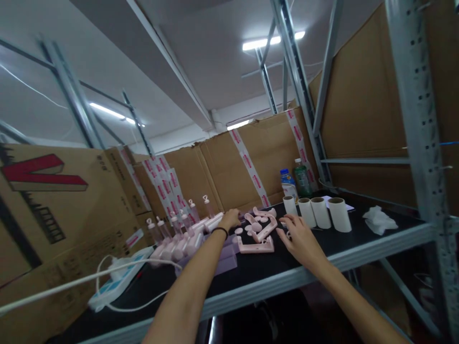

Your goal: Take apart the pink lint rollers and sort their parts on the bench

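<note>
My left hand (230,219), with a dark band at the wrist, reaches over the far side of a translucent purple tray (225,264). Its fingers are curled down together, and whatever lies under their tips is hidden. To the right, my right hand (299,237) hovers palm down with fingers spread, beside a loose group of pink plastic parts. Among these are an angled pink bracket (265,230), a U-shaped pink piece (256,248) and several small pink discs (248,228). A small pale piece shows near the right fingertips, too unclear to name.
Several pink bottle-like items with clear, loop-topped stems (178,246) stand left of the tray. A power strip (120,282) with white cords lies nearer. At right are white tubes (340,217), a green bottle (303,179), a blue-capped bottle (288,184) and crumpled white plastic (380,220). Cardboard walls surround the shelf.
</note>
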{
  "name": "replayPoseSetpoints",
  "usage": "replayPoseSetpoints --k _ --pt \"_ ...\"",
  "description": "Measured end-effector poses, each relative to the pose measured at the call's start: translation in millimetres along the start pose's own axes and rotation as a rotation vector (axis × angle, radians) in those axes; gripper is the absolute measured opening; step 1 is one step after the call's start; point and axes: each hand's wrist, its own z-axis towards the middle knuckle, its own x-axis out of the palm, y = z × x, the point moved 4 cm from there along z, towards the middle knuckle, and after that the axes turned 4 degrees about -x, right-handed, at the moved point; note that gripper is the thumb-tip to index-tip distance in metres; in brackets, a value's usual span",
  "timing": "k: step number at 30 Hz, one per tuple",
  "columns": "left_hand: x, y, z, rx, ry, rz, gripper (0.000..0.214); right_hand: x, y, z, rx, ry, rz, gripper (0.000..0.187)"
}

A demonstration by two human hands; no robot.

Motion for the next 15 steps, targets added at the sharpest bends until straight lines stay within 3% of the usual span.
replayPoseSetpoints --k 5,10,12,15 --pt "-34.5 28 -13 -0.128 -0.309 0.008 0.037 -3 -3 -3 0.035 -0.054 0.041 0.027" --pt "-96.7 92 -54 -0.474 -0.686 0.048 0.05 -8 3 -1 0.031 -0.062 0.046 0.026" --pt "-110.9 118 -70 -0.579 -0.736 0.04 0.051 -9 5 -1 0.033 -0.068 0.042 0.025" --pt "-108.9 147 -80 -0.652 -0.675 0.005 0.047 -8 6 -3 0.024 -0.065 0.043 0.023"
